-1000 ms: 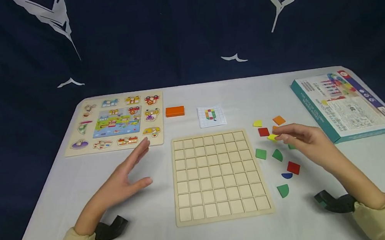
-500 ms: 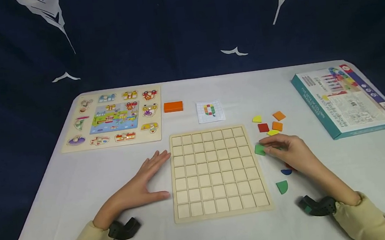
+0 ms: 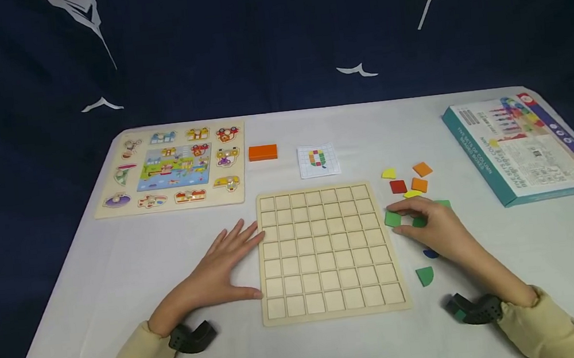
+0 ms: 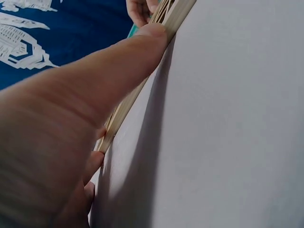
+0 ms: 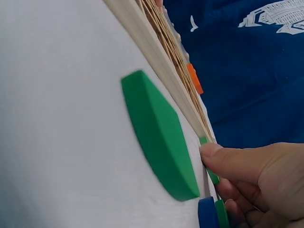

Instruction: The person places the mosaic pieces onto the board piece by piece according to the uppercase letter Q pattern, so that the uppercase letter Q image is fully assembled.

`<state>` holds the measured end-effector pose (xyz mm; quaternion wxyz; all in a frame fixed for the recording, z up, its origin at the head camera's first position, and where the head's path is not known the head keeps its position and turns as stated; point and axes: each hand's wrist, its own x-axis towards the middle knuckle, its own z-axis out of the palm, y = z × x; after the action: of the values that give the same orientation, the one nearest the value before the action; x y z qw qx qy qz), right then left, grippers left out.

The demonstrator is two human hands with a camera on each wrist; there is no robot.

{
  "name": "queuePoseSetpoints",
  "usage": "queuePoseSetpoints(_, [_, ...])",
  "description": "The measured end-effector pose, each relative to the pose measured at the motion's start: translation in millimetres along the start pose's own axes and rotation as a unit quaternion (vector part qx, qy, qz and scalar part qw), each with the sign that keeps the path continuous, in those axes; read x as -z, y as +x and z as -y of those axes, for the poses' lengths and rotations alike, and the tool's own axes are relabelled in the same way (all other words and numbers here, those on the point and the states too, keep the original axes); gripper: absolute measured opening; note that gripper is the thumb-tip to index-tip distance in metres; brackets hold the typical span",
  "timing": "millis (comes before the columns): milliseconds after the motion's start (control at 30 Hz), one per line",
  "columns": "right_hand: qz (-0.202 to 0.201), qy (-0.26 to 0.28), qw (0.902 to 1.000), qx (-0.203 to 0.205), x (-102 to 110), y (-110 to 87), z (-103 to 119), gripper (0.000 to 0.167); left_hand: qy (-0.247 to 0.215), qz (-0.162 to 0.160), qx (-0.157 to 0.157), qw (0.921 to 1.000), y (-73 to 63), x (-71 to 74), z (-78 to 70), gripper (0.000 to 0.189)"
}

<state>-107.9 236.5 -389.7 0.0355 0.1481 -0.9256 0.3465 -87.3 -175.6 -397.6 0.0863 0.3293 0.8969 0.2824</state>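
A wooden grid board (image 3: pixel 325 253) lies flat on the white table. My left hand (image 3: pixel 213 272) rests at its left edge, fingers spread and straight; in the left wrist view the thumb (image 4: pixel 128 59) touches the board's side. Just off the board's right edge, my right hand (image 3: pixel 439 227) pinches a green square tile (image 3: pixel 392 219) between thumb and fingers. The right wrist view has the thumb (image 5: pixel 237 160) against that tile. Another green piece (image 3: pixel 419 222) shows partly beneath the hand. Nearer me lie a green quarter-circle tile (image 3: pixel 425 276) and a partly covered blue half-circle tile (image 3: pixel 431 253).
Beyond the right hand are yellow (image 3: pixel 388 174), red (image 3: pixel 398 186) and orange (image 3: pixel 422 169) tiles. A pattern card (image 3: pixel 319 170) and an orange block (image 3: pixel 262 153) sit behind the board. A picture puzzle (image 3: pixel 196 201) lies back left, a teal box (image 3: pixel 528 147) back right.
My right hand has come down and left from above the yellow tiles to the green square tile. My left hand has moved right, from beside the picture puzzle to the grid board's left edge.
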Motion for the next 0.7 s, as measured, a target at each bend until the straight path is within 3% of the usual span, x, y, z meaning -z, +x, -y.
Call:
queuePoseSetpoints(233, [-0.026,-0.004,0.9994,0.022,0.1,5.5,0.4,0.037,0.017,-0.004,-0.002,0.9998,3.1,5.1,-1.1,0.103])
queuePoseSetpoints(433, [-0.034,0.001,0.9993,0.017,-0.5,4.0,1.2,0.036,0.014,-0.006,0.001,0.9999,2.5,3.8,0.3,0.103])
queuePoseSetpoints(700, [-0.033,0.013,0.9993,0.010,13.3,4.3,24.5,0.036,0.003,-0.004,0.004,1.0000,0.5,0.2,-0.8,0.103])
